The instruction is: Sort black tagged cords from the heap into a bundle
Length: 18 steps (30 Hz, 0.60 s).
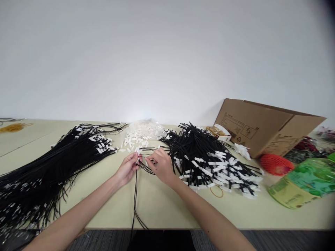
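Note:
My left hand (130, 166) pinches several thin black cables by their white connector ends, above the middle of the table. From it the black cables (135, 195) hang down over the front edge, and others loop across toward my right hand. My right hand (161, 164) is closed with thumb and finger together at the looped cables; what lies in its fingertips is too small to make out. Just behind both hands, small white connector pieces (134, 137) spill out of a clear plastic bag (150, 128).
A long bundle of black cables (49, 167) covers the left side. To the right lies a heap of cables with white ends (199, 150), near a rubber band (216, 191). Beyond are a cardboard box (251, 125), a red foam net (276, 164) and a green plastic package (300, 184).

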Each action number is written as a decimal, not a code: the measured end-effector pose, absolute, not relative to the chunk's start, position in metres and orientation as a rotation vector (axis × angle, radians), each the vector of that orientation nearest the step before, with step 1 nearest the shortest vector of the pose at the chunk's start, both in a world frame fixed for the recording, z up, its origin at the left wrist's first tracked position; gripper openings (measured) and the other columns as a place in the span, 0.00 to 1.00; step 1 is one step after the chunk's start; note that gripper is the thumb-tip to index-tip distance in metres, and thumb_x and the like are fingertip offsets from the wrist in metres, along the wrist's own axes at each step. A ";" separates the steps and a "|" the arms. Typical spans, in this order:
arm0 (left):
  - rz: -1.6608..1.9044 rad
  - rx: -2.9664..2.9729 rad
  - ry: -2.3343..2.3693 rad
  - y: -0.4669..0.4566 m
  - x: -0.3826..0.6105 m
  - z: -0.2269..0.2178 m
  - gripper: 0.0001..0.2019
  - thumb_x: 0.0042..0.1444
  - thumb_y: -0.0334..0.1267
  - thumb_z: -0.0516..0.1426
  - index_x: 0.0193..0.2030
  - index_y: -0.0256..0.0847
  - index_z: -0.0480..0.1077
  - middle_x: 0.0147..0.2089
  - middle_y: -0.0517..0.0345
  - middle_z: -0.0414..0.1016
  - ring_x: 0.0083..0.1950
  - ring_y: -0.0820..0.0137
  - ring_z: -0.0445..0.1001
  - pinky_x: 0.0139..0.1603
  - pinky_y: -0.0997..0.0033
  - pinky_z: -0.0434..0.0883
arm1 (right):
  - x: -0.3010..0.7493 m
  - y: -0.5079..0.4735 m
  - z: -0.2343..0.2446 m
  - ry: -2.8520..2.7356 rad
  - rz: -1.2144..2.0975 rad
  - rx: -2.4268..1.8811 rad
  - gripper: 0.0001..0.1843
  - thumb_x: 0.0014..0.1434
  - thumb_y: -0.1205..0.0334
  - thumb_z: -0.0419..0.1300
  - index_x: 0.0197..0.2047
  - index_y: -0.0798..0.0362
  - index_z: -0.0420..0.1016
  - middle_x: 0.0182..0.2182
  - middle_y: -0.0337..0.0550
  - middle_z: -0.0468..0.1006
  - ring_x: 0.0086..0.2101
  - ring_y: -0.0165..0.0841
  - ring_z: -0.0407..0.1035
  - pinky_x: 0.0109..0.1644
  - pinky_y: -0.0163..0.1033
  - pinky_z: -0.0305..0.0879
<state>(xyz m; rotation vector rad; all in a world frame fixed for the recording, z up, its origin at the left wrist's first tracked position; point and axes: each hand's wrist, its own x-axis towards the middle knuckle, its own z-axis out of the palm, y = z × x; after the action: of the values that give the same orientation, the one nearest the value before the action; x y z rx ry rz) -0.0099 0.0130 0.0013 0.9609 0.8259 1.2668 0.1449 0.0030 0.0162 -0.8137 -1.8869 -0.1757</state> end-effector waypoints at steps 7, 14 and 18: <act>1.254 0.946 0.764 0.013 -0.009 0.003 0.11 0.47 0.42 0.61 0.28 0.35 0.68 0.24 0.62 0.65 0.23 0.80 0.60 0.18 0.84 0.55 | 0.144 0.004 0.014 -1.853 -0.206 -0.806 0.13 0.59 0.62 0.52 0.24 0.54 0.68 0.19 0.38 0.63 0.25 0.29 0.56 0.31 0.35 0.53; 1.258 0.942 0.761 0.011 -0.009 0.005 0.11 0.47 0.42 0.60 0.28 0.35 0.67 0.24 0.62 0.65 0.23 0.81 0.60 0.17 0.84 0.55 | 0.144 0.005 0.012 -1.838 -0.198 -0.826 0.13 0.59 0.62 0.51 0.23 0.53 0.67 0.19 0.37 0.63 0.24 0.29 0.55 0.31 0.35 0.54; 1.260 0.936 0.771 0.012 -0.009 0.005 0.10 0.48 0.41 0.60 0.28 0.35 0.67 0.23 0.62 0.64 0.22 0.81 0.59 0.16 0.84 0.52 | 0.144 0.005 0.012 -1.834 -0.187 -0.826 0.13 0.59 0.61 0.51 0.23 0.53 0.67 0.18 0.36 0.62 0.24 0.28 0.55 0.32 0.35 0.55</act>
<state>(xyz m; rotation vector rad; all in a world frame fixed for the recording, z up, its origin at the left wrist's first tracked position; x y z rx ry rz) -0.0091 0.0115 0.0052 0.9363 0.7714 1.2604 0.1437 0.0046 0.0123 -0.8257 -1.8342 -0.1868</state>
